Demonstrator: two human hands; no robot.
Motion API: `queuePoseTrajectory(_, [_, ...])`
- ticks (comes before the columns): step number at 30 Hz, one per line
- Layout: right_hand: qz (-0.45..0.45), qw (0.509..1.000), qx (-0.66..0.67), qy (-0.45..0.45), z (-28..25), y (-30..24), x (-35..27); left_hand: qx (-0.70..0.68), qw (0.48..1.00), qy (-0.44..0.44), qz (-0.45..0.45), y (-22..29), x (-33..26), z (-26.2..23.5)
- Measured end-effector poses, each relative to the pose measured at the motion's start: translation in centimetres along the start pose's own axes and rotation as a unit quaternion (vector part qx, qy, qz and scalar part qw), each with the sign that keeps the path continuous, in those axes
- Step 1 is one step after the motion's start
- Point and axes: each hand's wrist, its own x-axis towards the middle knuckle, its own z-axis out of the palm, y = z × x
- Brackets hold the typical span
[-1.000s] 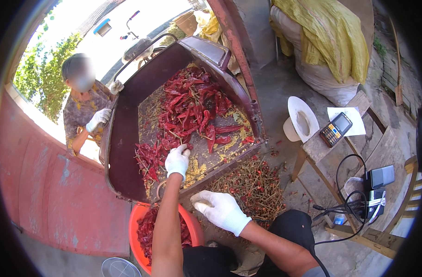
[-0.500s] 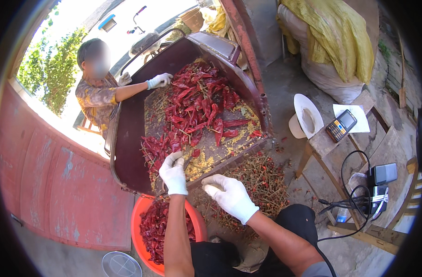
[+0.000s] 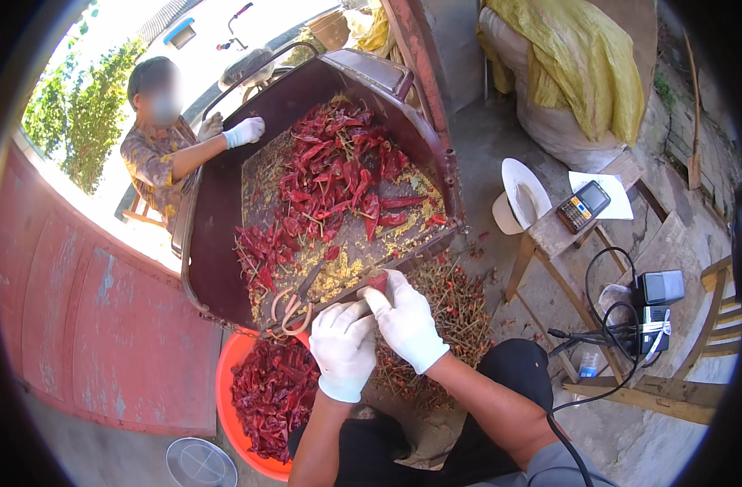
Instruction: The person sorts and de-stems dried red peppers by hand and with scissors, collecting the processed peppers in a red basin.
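My two white-gloved hands are together just in front of the cart bed's near edge. My right hand is closed on a dried red chili pepper, which shows above the thumb and fingers. My left hand touches it from the left, fingers curled in; whatever they grip is hidden. Scissors with pinkish handles lie at the bed's near edge, beside my left hand. Beyond, a heap of dried red chilies covers much of the dark red cart bed, with yellow seeds scattered around.
An orange-red tub of chilies stands below the cart. Stems pile on the ground to its right. Across the cart, a co-worker's gloved hand is over the bed's far-left side. A wooden stool at right carries a handheld device.
My hands have come together, the left moving right and down off the scissors, and a chili now shows in the right. The co-worker's hand has drawn back left from the heap.
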Motion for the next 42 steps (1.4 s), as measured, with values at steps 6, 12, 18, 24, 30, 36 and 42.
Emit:
queuePoseTrajectory(6, [-0.071, 0.989, 0.016, -0.132, -1.6, -0.3, -0.3, -0.392, 0.831, 0.061, -0.39, 0.0, 0.3, -2.1])
queuePoseTrajectory(12, [-0.052, 0.972, 0.004, -0.231, -2.0, -1.7, -0.9, -0.499, 0.759, 0.026, -0.418, -0.1, 0.3, -2.3])
queuePoseTrajectory(18, [-0.099, 0.966, -0.153, -0.186, -1.1, -1.7, -1.6, -0.419, 0.816, 0.053, -0.394, -0.8, 0.1, -1.5])
queuePoseTrajectory(24, [0.062, 0.96, 0.067, -0.264, -2.0, -3.3, -1.7, -0.335, 0.887, 0.045, -0.314, -0.8, 0.6, -1.9])
queuePoseTrajectory(30, [-0.039, 0.982, 0.077, -0.167, -0.6, -1.4, -1.8, -0.503, 0.78, 0.059, -0.368, -0.3, 0.9, -2.0])
queuePoseTrajectory(36, [-0.026, 0.975, 0.108, -0.193, -0.8, -1.8, -1.8, -0.578, 0.691, 0.024, -0.432, -0.7, 0.6, -2.0])
queuePoseTrajectory(42, [-0.044, 0.95, 0.17, -0.257, -0.9, -3.6, -2.8, -0.73, 0.439, 0.165, -0.496, -1.9, 0.2, -1.3])
